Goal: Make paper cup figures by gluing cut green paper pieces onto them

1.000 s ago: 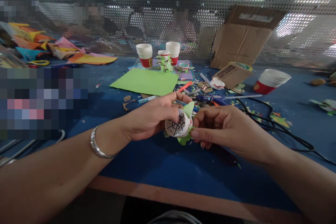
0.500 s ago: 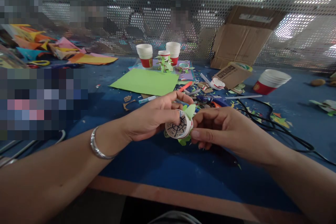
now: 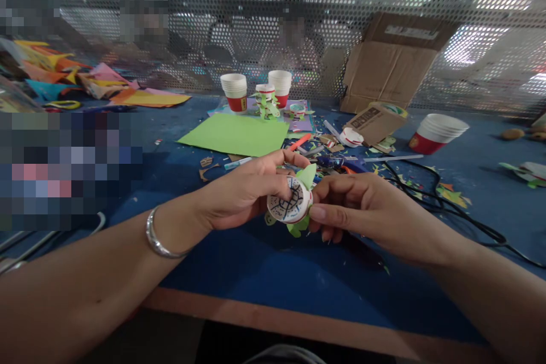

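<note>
A small white cup piece [image 3: 294, 207] with dark lines drawn on its round face hangs above the blue table, tilted toward me. Green paper shapes stick out from its edge, at the top and below. My left hand [image 3: 253, 190] grips it from the left, thumb pressed on the drawn face and fingers behind. At its right edge, the thumb and fingers of my right hand [image 3: 354, 205] are pinched on the rim and green paper. The fingertips behind the piece are partly hidden.
A green sheet [image 3: 236, 133] lies behind my hands, near stacked paper cups [image 3: 234, 92]. Scraps, pens and scissors litter the middle. On the right are another cup stack [image 3: 439, 132], a black cable [image 3: 464, 227] and cardboard [image 3: 392, 62]. Coloured paper [image 3: 157, 96] lies back left.
Both hands still hold the piece in nearly the same place. The drawn face has turned slightly, and the whole view has shifted a little.
</note>
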Demonstrator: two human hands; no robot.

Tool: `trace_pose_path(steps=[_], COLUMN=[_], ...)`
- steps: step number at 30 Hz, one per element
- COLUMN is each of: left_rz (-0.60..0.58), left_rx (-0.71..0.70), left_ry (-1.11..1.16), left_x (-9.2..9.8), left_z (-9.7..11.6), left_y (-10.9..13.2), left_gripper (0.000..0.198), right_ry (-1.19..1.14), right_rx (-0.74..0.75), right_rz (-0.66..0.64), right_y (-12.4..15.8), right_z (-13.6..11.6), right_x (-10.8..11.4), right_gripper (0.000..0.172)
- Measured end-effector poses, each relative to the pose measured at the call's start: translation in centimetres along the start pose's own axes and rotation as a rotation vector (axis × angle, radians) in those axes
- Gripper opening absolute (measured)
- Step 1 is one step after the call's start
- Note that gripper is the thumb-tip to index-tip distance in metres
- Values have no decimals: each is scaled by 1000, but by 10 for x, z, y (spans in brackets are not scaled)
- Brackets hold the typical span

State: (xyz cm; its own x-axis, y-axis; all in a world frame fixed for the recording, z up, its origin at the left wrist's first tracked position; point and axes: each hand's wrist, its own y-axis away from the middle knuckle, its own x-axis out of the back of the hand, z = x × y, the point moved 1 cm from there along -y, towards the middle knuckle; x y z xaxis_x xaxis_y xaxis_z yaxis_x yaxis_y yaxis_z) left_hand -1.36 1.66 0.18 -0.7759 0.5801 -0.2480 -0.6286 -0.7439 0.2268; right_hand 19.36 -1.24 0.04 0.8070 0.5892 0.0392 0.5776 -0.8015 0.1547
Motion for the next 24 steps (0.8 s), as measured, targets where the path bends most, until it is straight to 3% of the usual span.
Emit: trace_pose_path(steps=[19,24], left_rz=[50,132], left_rx=[31,30], left_ry=[137,230], left_x=[1,0], left_z=[-3,-1], left_y=[-3,-5], left_gripper=[46,45], right_ry=[34,17], right_rx=[2,26], right_rz=[31,47], right_y=[-1,-2], right_z=[2,3], right_x=[0,2], right_gripper=[30,31])
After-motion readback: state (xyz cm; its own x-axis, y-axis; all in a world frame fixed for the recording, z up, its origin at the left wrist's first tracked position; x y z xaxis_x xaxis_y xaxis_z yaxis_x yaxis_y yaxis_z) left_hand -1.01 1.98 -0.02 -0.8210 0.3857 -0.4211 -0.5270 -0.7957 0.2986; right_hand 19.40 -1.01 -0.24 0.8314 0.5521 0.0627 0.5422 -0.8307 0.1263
